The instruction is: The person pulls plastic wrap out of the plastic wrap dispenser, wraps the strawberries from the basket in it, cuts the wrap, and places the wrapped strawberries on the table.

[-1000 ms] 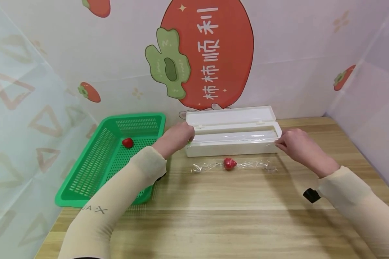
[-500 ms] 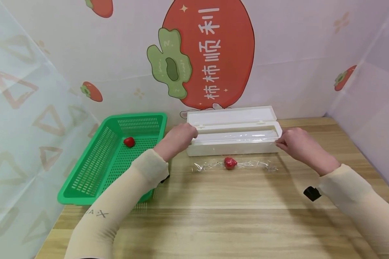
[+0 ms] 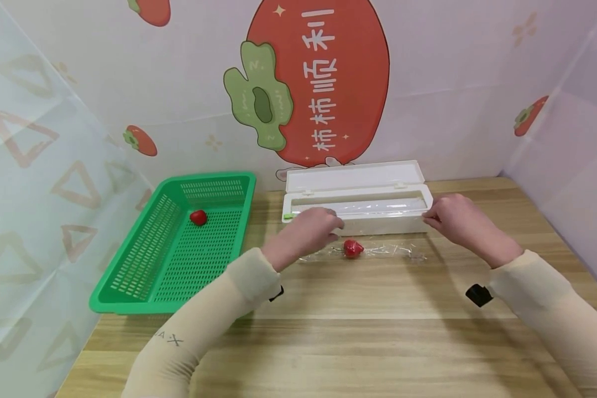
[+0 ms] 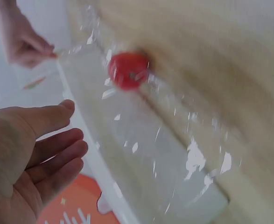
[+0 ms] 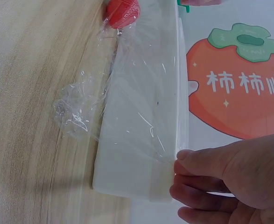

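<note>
A white cling film box (image 3: 378, 225) stands lidded-open at the back, a film roll inside. Clear cling film (image 5: 76, 112) runs down its front onto the table, with a red strawberry (image 3: 352, 249) under or in it. At the box's right end, my right hand (image 3: 455, 218) pinches the film's edge at the rim between thumb and forefinger. My left hand (image 3: 308, 235) hovers before the box's left half; the left wrist view shows its fingers loosely bent, holding nothing. A small green slider (image 3: 288, 216) sits at the box's left end.
To the left stands a green plastic basket (image 3: 124, 237) with another red strawberry (image 3: 198, 217) in it. The wooden table (image 3: 358, 354) stretches toward me. A printed wall (image 3: 453, 110) rises directly behind the box.
My left hand has left the box's left end and moved right and toward me, uncovering the green slider. The right hand keeps its pinch in the same place.
</note>
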### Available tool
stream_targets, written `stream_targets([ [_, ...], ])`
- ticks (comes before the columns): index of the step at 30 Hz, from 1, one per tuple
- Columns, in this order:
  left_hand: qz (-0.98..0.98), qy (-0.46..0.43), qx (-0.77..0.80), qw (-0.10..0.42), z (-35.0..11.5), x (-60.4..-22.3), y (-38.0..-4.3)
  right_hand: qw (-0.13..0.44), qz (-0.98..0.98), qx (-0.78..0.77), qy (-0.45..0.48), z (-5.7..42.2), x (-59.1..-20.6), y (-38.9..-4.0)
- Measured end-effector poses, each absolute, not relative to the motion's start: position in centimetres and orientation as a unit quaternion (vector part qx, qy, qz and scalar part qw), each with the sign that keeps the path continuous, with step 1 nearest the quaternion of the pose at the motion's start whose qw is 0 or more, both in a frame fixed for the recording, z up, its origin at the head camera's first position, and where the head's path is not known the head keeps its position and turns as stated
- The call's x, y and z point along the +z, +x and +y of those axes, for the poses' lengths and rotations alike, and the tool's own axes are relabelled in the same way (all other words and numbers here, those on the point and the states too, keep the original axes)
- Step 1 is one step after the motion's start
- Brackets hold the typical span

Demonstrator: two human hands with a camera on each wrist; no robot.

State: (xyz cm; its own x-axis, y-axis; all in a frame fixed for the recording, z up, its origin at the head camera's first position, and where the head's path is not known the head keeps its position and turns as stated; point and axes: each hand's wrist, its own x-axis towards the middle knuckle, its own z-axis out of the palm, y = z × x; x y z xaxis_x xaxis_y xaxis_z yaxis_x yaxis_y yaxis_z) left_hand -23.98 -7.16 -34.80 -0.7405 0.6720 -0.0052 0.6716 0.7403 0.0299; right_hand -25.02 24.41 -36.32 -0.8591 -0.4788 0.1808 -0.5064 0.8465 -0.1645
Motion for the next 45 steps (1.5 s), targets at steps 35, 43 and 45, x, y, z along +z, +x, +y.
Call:
stream_targets([
  [35, 0.925, 0.377, 0.013, -0.041, -3.3, -41.0, -24.2, 0.073, -0.959, 0.096, 0.257, 24.5, -36.3, -25.1],
  [43, 0.92, 0.387, 0.012, -0.067, -3.4, -41.3, -24.3, 0.075, -0.958, 0.098, 0.258, 24.4, -36.5, -25.1],
  [45, 0.92, 0.386, 0.014, -0.062, -3.5, -41.3, -24.2, 0.077, -0.958, 0.098, 0.258, 24.4, -36.5, -25.1],
])
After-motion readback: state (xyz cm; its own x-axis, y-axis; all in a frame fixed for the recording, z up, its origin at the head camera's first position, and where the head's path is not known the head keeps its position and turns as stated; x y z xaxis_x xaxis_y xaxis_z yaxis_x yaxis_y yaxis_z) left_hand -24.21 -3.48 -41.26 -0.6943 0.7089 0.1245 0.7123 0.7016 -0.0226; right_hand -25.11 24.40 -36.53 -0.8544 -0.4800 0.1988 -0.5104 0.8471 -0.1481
